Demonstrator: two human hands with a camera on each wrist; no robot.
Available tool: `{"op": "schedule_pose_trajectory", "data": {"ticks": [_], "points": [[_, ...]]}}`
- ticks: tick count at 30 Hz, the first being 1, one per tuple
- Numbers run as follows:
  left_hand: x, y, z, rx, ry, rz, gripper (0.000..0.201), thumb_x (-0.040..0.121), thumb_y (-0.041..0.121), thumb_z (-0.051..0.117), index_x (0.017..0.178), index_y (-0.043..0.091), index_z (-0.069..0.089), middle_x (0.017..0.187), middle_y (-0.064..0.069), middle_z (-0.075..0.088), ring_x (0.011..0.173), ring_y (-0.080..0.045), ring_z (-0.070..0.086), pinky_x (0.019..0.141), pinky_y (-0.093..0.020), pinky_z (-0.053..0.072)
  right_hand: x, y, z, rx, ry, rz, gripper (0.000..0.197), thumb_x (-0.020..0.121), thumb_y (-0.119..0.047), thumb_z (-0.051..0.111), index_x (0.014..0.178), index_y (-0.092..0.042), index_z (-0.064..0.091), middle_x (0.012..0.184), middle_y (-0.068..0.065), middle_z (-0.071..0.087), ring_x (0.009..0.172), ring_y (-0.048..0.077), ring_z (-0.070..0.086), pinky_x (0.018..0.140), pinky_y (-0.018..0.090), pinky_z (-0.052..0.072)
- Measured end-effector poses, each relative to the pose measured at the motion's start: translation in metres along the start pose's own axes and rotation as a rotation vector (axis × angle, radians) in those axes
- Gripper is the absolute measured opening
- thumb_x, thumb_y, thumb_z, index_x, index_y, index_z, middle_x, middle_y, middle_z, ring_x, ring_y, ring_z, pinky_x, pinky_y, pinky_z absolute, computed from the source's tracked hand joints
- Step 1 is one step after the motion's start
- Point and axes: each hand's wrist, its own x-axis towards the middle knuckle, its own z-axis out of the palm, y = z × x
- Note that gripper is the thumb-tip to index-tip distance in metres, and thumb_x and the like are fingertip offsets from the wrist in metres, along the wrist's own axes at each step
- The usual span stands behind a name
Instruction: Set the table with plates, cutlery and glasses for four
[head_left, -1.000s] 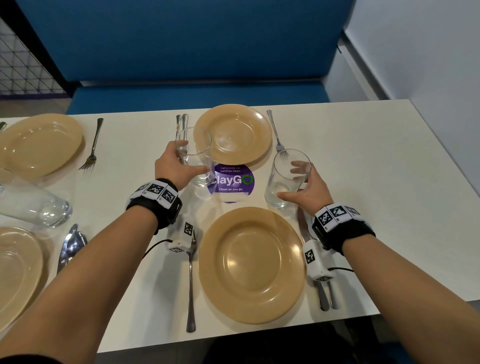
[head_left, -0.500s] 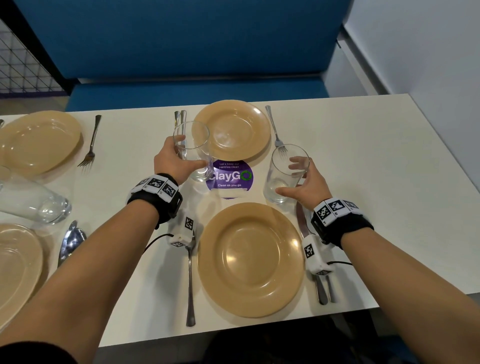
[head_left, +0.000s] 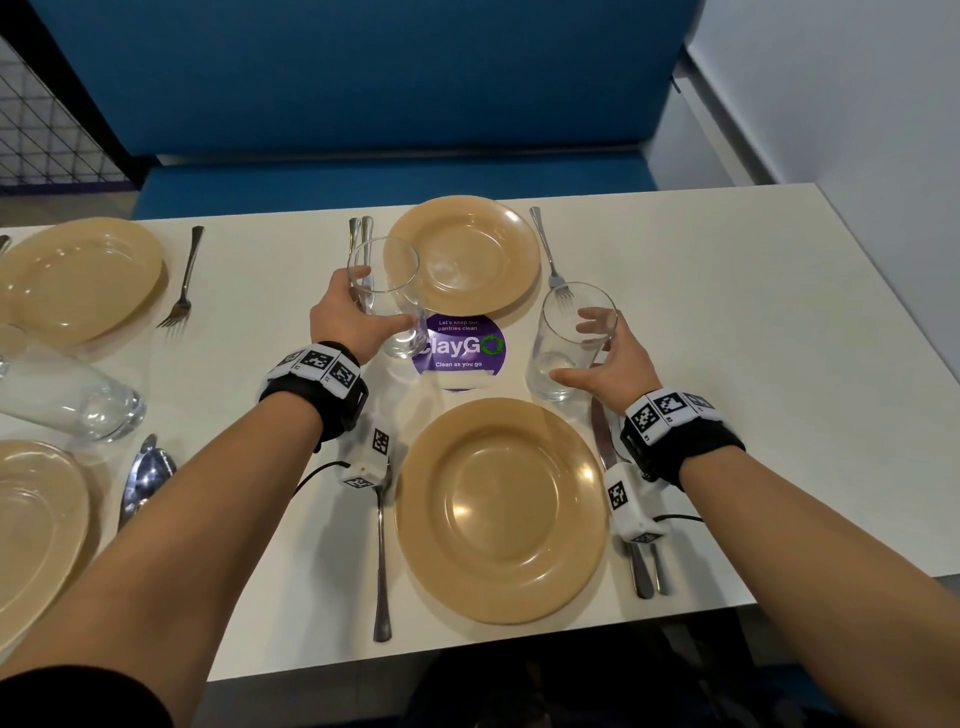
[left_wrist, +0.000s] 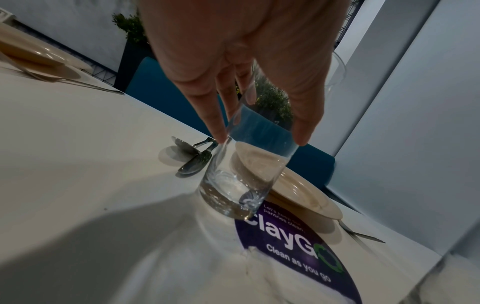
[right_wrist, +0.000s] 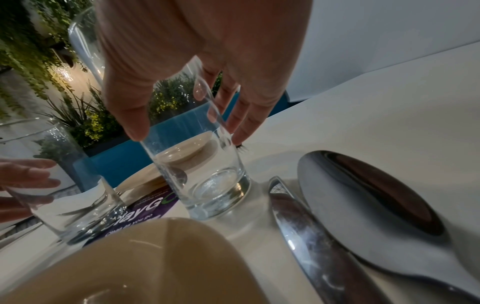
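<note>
My left hand (head_left: 358, 312) grips a clear glass (head_left: 395, 306) round its middle, tilted, with its base at the edge of the purple sticker (head_left: 460, 345), just left of the far tan plate (head_left: 467, 254). In the left wrist view the thumb and fingers (left_wrist: 215, 115) clamp the glass (left_wrist: 241, 174). My right hand (head_left: 602, 358) curves round a second glass (head_left: 569, 343), which stands upright on the table above the near plate (head_left: 501, 509) at its right. The right wrist view shows the thumb (right_wrist: 135, 123) on that glass (right_wrist: 205, 174) and fingers behind it.
A knife and spoon (head_left: 602, 431) lie right of the near plate and a fork (head_left: 382, 561) lies on its left. Cutlery (head_left: 548, 254) flanks the far plate. Two more plates (head_left: 78, 275), a glass (head_left: 67, 395), a fork (head_left: 182, 280) and cutlery (head_left: 145, 478) fill the left. A blue bench (head_left: 395, 176) runs behind.
My left hand has carried its glass a little farther away, toward the far plate's left side. The right glass stays where it stood, with my right hand still round it.
</note>
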Motion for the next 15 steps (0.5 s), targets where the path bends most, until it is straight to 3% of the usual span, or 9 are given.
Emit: {"op": "schedule_pose_trajectory", "data": {"ticks": [5,10,15], "points": [[-0.003,0.003,0.000,0.015,-0.006,-0.014,0.080,0.067,0.032,0.083,0.135,0.023,0.043,0.128,-0.007,0.057,0.112,-0.020,0.056,0.090,-0.022,0.039,-0.001,0.000,0.001,-0.001,0.001,0.013,0.073,0.065,-0.012,0.083,0.125,-0.023,0.045,0.115,-0.005,0.054,0.107,0.014,0.049,0.086,0.023,0.036],[-0.009,0.006,0.002,0.000,-0.023,-0.040,0.089,0.068,0.033,0.082,0.141,0.020,0.034,0.137,-0.008,0.051,0.123,-0.023,0.051,0.102,-0.028,0.038,-0.001,0.000,0.005,-0.004,0.002,0.038,0.080,0.063,-0.015,0.084,0.131,-0.022,0.042,0.127,0.001,0.054,0.117,0.018,0.051,0.090,0.024,0.038],[-0.029,0.012,-0.009,0.009,-0.074,-0.038,0.101,0.068,0.029,0.083,0.147,0.011,0.022,0.146,-0.006,0.041,0.132,-0.023,0.043,0.104,-0.028,0.034,-0.010,-0.011,0.005,-0.089,0.043,0.055,0.095,0.063,-0.015,0.085,0.140,-0.015,0.030,0.138,0.005,0.043,0.127,0.020,0.043,0.098,0.024,0.036]]}}
